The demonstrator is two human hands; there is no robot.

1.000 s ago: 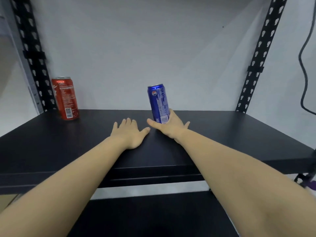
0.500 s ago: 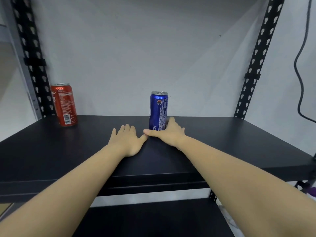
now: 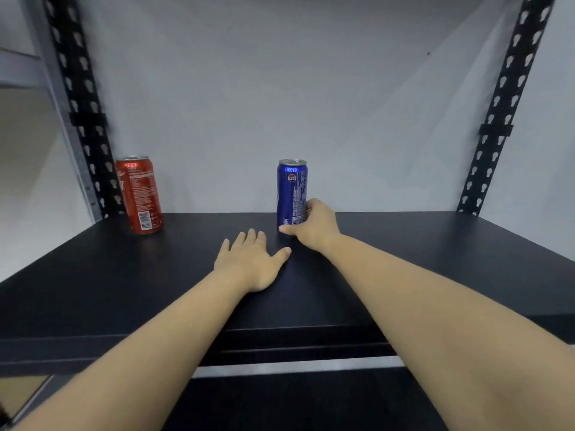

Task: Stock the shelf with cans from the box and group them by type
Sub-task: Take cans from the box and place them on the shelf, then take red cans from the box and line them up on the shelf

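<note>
My right hand (image 3: 314,225) fingers wrapped round base of blue can (image 3: 292,194) — can upright, mid-shelf near back. My left hand (image 3: 252,262) flat, fingers spread, palm on black shelf (image 3: 435,259). Red can (image 3: 140,194) upright at far left, by perforated post (image 3: 84,113). Grey wall (image 3: 280,88) behind.

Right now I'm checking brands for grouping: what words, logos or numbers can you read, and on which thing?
"PEPSI": in the round logo near the top of the blue can, which the right hand grips.
Red can: white script, small print and a barcode, all too blurred to read.
Blue can's small print: too small to read.
Left hand and shelf: no text.
</note>
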